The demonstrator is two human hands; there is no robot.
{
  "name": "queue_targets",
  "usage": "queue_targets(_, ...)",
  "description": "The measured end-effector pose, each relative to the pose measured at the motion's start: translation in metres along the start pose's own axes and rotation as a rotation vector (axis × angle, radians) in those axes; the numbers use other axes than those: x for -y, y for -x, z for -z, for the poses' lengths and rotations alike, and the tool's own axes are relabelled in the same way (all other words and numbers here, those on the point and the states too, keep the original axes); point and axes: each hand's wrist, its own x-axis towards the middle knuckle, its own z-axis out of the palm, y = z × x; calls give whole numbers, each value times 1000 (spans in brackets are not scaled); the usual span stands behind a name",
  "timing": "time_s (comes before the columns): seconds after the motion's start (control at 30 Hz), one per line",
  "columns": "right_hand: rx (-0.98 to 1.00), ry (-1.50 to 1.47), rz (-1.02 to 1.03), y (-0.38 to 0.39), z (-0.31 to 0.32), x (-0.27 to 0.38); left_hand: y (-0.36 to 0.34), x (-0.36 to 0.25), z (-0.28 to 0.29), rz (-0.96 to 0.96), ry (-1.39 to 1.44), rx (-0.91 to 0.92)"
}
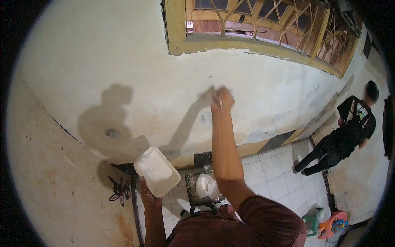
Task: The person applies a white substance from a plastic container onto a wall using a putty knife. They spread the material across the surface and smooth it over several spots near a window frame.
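Observation:
My left hand [149, 198] grips a white rectangular tub [142, 158] by its near left side, low in front of the wall. Inside the tub is a smooth off-white paste, and some is smeared at its far edge. My right arm reaches forward, and my right hand [224, 99] is up at the pale wall [185, 78] below the window. Motion blurs that hand. Its fingers look curled around something greyish that I cannot make out. Patches of fresh white and bare grey spots mark the wall around it.
A yellow window frame [177, 39] with metal bars is above. Below me, a dark stool [193, 193] carries a white plastic bag [205, 185] on the white tiled floor [263, 175]. A person [349, 127] in dark clothes stands at right, near green [311, 220] and orange-red [327, 227] plastic stools.

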Motion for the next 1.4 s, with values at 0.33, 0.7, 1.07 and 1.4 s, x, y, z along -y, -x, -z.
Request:
queue_targets(0.33, -40, -25, 158, 40, -20, 44, 6, -2, -2, 14, 23, -4)
queue_targets(0.7, 45, 424, 199, 4, -84, 32, 11, -5, -6, -13, 6, -11)
queue_targets(1.07, 214, 197, 180, -91, 9, 48, 7, 12, -16, 48, 11, 49)
queue_targets(1.4, -233, 537, 218, -4, 0, 71, 9, 11, -14, 13, 25, 83)
